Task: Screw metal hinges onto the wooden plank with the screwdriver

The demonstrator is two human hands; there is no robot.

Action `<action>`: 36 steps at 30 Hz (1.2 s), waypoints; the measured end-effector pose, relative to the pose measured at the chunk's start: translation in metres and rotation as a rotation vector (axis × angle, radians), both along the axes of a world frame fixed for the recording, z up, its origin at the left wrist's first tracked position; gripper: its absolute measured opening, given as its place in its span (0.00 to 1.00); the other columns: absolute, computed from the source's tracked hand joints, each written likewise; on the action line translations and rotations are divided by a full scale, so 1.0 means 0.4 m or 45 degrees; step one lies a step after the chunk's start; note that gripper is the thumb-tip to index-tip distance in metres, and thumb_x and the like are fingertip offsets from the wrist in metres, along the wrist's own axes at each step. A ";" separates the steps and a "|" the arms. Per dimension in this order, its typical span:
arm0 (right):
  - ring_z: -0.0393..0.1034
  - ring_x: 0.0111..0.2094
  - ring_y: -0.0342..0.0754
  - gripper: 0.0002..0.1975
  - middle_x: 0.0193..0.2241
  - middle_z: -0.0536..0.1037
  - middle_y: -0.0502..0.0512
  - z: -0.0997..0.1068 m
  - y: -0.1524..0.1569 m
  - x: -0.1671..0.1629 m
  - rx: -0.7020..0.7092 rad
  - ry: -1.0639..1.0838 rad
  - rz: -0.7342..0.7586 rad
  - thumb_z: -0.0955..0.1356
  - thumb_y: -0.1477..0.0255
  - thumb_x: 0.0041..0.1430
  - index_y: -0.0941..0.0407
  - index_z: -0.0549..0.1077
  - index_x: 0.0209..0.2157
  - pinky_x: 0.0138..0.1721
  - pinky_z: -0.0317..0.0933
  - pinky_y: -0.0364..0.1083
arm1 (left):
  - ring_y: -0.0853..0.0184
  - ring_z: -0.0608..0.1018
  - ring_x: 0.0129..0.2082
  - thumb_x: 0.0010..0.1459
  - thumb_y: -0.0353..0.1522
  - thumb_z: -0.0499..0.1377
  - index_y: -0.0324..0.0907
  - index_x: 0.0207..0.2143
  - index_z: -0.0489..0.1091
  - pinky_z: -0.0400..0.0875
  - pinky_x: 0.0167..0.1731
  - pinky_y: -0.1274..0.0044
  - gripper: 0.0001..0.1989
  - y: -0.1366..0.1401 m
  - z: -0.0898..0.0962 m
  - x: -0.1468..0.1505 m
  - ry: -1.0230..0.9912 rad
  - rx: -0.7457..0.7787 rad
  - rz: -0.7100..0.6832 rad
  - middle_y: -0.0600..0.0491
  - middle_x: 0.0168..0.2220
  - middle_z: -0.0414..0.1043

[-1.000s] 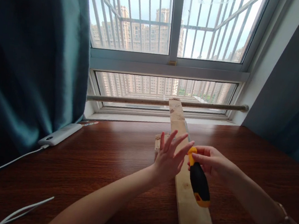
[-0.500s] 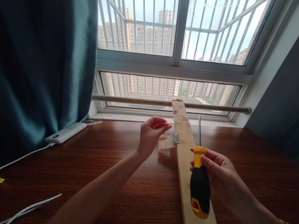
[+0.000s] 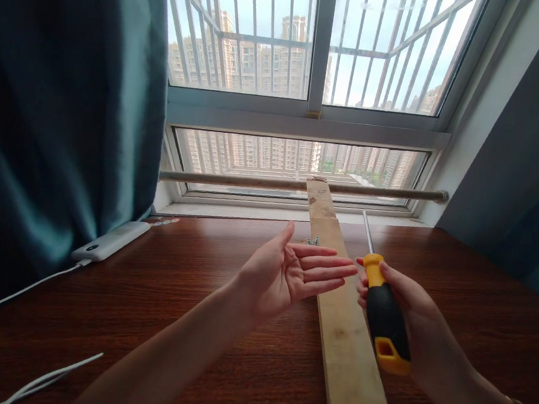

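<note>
My left hand is palm up with its fingers stretched out, holding nothing. It hovers over a long wooden board whose far end rests by the window rail. Behind the fingers, part of a metal hinge shows at the board's left edge; the rest is hidden by the hand. My right hand is wrapped round the yellow and black handle of a screwdriver. Its shaft points up and away, tip apart from the board, just right of it.
A white power strip or power bank with a white cable lies at the left by a dark curtain. Another white cable end is at the front left. A rail crosses before the barred window.
My left hand has gone from a pinch beside the hinge to an open palm, nearer me and over the board. The screwdriver has shifted right and tilted to the left.
</note>
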State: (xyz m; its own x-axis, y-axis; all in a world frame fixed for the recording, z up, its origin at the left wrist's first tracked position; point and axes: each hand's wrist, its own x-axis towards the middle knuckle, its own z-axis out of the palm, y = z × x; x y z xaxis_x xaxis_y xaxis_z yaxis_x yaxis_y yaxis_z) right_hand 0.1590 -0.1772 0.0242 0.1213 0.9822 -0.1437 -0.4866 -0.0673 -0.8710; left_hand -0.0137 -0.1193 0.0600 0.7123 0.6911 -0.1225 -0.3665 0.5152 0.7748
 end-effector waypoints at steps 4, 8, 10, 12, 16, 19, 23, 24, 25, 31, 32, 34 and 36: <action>0.68 0.24 0.42 0.11 0.24 0.73 0.50 0.007 -0.005 0.007 -0.094 0.100 0.014 0.67 0.65 0.52 0.54 0.72 0.36 0.26 0.65 0.40 | 0.53 0.72 0.48 0.58 0.51 0.37 0.27 0.40 0.66 0.66 0.46 0.64 0.36 -0.043 0.010 -0.009 0.056 0.168 -0.070 0.29 0.46 0.68; 0.67 0.22 0.41 0.09 0.21 0.72 0.50 0.010 -0.008 0.003 -0.139 0.206 0.115 0.66 0.65 0.53 0.56 0.72 0.34 0.25 0.64 0.40 | 0.52 0.73 0.47 0.57 0.52 0.38 0.29 0.40 0.68 0.68 0.44 0.63 0.36 -0.060 0.011 -0.011 0.104 0.276 -0.068 0.31 0.44 0.70; 0.66 0.22 0.41 0.09 0.21 0.71 0.50 0.008 -0.009 0.001 -0.119 0.219 0.135 0.67 0.65 0.53 0.56 0.72 0.32 0.25 0.64 0.39 | 0.53 0.73 0.46 0.57 0.52 0.38 0.29 0.40 0.68 0.68 0.43 0.64 0.36 -0.062 0.013 -0.011 0.119 0.304 -0.067 0.32 0.44 0.70; 0.66 0.22 0.40 0.08 0.21 0.71 0.49 0.006 -0.009 0.001 -0.091 0.206 0.120 0.67 0.67 0.52 0.57 0.72 0.31 0.24 0.63 0.38 | 0.53 0.74 0.45 0.57 0.52 0.39 0.30 0.39 0.69 0.69 0.42 0.65 0.35 -0.063 0.014 -0.010 0.123 0.307 -0.058 0.33 0.43 0.71; 0.65 0.21 0.39 0.09 0.21 0.70 0.49 0.003 -0.011 0.002 -0.055 0.183 0.149 0.68 0.67 0.52 0.57 0.72 0.33 0.23 0.62 0.37 | 0.62 0.78 0.31 0.58 0.47 0.46 0.34 0.37 0.71 0.71 0.31 0.73 0.25 -0.064 0.005 -0.008 0.144 0.303 0.015 0.41 0.31 0.75; 0.64 0.23 0.39 0.09 0.22 0.70 0.49 0.002 -0.012 0.000 -0.024 0.195 0.202 0.67 0.66 0.52 0.57 0.72 0.33 0.25 0.61 0.37 | 0.78 0.61 0.08 0.57 0.41 0.53 0.37 0.26 0.70 0.57 0.11 0.84 0.17 -0.057 -0.007 -0.007 0.111 0.312 0.189 0.59 0.10 0.59; 0.63 0.24 0.39 0.10 0.23 0.69 0.50 -0.004 -0.015 -0.011 -0.017 0.147 0.263 0.67 0.65 0.52 0.57 0.71 0.30 0.26 0.60 0.37 | 0.81 0.45 0.05 0.58 0.42 0.50 0.39 0.11 0.55 0.38 0.08 0.84 0.26 -0.039 -0.017 -0.004 0.026 0.348 0.362 0.63 0.06 0.40; 0.63 0.24 0.39 0.10 0.23 0.69 0.50 -0.005 -0.016 -0.014 -0.012 0.130 0.281 0.67 0.65 0.52 0.57 0.71 0.30 0.26 0.60 0.37 | 0.80 0.45 0.06 0.58 0.43 0.48 0.39 0.10 0.53 0.39 0.08 0.84 0.27 -0.035 -0.020 -0.002 0.049 0.396 0.396 0.62 0.06 0.39; 0.63 0.24 0.39 0.10 0.23 0.69 0.50 -0.007 -0.019 -0.017 -0.006 0.116 0.301 0.67 0.64 0.52 0.57 0.71 0.30 0.26 0.59 0.37 | 0.80 0.46 0.07 0.59 0.44 0.47 0.40 0.10 0.52 0.42 0.09 0.83 0.28 -0.031 -0.024 0.000 0.091 0.485 0.443 0.62 0.06 0.39; 0.63 0.24 0.38 0.11 0.24 0.70 0.49 -0.014 -0.036 -0.028 -0.028 0.141 0.340 0.68 0.64 0.52 0.58 0.72 0.31 0.27 0.59 0.37 | 0.75 0.63 0.18 0.55 0.31 0.54 0.40 0.36 0.70 0.58 0.20 0.80 0.08 -0.002 -0.081 0.020 0.665 2.013 0.796 0.57 0.19 0.64; 0.63 0.24 0.38 0.11 0.24 0.70 0.49 -0.014 -0.038 -0.029 -0.032 0.149 0.344 0.68 0.64 0.51 0.58 0.72 0.30 0.27 0.59 0.37 | 0.74 0.65 0.20 0.55 0.29 0.53 0.41 0.43 0.68 0.60 0.22 0.79 0.12 0.003 -0.091 0.023 0.753 2.324 0.771 0.56 0.21 0.66; 0.63 0.25 0.38 0.11 0.24 0.70 0.49 -0.013 -0.041 -0.031 -0.028 0.149 0.355 0.69 0.64 0.50 0.58 0.72 0.30 0.28 0.59 0.37 | 0.72 0.68 0.22 0.56 0.28 0.51 0.40 0.47 0.65 0.63 0.24 0.78 0.16 0.012 -0.106 0.029 0.873 2.756 0.681 0.54 0.24 0.69; 0.64 0.25 0.38 0.11 0.25 0.71 0.49 -0.012 -0.043 -0.030 -0.012 0.116 0.392 0.70 0.65 0.50 0.58 0.72 0.31 0.27 0.59 0.37 | 0.71 0.69 0.23 0.57 0.28 0.50 0.38 0.48 0.64 0.63 0.24 0.77 0.15 0.021 -0.115 0.030 0.922 2.926 0.654 0.54 0.24 0.69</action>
State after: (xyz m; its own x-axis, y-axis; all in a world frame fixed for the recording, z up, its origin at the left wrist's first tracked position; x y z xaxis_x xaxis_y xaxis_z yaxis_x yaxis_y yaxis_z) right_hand 0.1470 -0.1945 0.0195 -0.1949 0.9693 -0.1497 -0.5184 -0.2314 -0.8232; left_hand -0.0018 -0.1111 0.0141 0.7295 0.0669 0.6807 0.3131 -0.9175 -0.2453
